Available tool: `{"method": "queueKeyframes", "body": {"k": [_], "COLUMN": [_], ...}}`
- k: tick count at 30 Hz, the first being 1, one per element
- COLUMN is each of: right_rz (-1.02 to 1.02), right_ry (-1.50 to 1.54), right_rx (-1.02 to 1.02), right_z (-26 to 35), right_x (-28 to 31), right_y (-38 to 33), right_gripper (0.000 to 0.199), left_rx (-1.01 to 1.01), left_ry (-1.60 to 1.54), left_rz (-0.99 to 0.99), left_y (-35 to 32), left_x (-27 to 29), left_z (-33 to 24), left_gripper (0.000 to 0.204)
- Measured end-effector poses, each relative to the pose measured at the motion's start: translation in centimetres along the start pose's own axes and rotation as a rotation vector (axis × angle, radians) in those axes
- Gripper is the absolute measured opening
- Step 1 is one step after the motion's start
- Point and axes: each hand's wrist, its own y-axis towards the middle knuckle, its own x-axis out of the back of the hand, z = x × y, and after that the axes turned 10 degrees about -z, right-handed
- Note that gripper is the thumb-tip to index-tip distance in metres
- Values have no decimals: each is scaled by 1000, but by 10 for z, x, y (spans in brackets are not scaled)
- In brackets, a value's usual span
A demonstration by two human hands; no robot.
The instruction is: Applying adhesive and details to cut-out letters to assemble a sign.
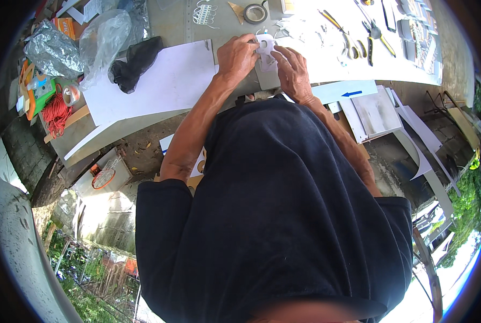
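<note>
A small flat white piece with round cutouts (265,39) is between my two hands at the far middle of the table. My left hand (237,58) pinches its left edge between thumb and fingers. From the other side, my right hand (292,72) has curled thumb and fingertips at the right edge. A grey strip (268,81) lies beneath the piece, between my wrists. Just beyond my hands is a roll of dark tape (255,13). To its left lies a group of white looped hooks (204,15).
Pliers (376,33) and yellow-handled tools lie at the right. A white sheet (159,81) on the left carries black mesh cloth (135,64). Past it are clear plastic bags (106,40) and a red cord bundle (58,113). A board with a blue arrow (326,92) sits near the front edge.
</note>
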Motion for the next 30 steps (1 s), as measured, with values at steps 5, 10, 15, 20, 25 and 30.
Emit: {"method": "queueKeyframes", "body": {"k": [5,10,15,20,25,30], "right_rz": [78,228,153,162,209,227], "right_ry": [40,27,1,-48,-89,-93], "right_rx": [-35,-169,-18,30,1,-26], "right_z": [-7,-4,0,4,1,7], "right_x": [4,-2,-10,-13,-20,-18], "right_y": [-9,-15,-14,-10,-12,-6], "right_gripper": [30,26,33,39,45,41], "left_rx": [18,33,42,31,36,44], "left_ry": [-3,-10,1,13,7,-40], "left_rz": [26,37,48,48,51,-4], "left_y": [1,0,1,2,4,3], "left_x": [2,1,-1,-2,-3,-3], "left_z": [0,0,1,3,2,4], "left_gripper": [25,25,26,25,22,19]}}
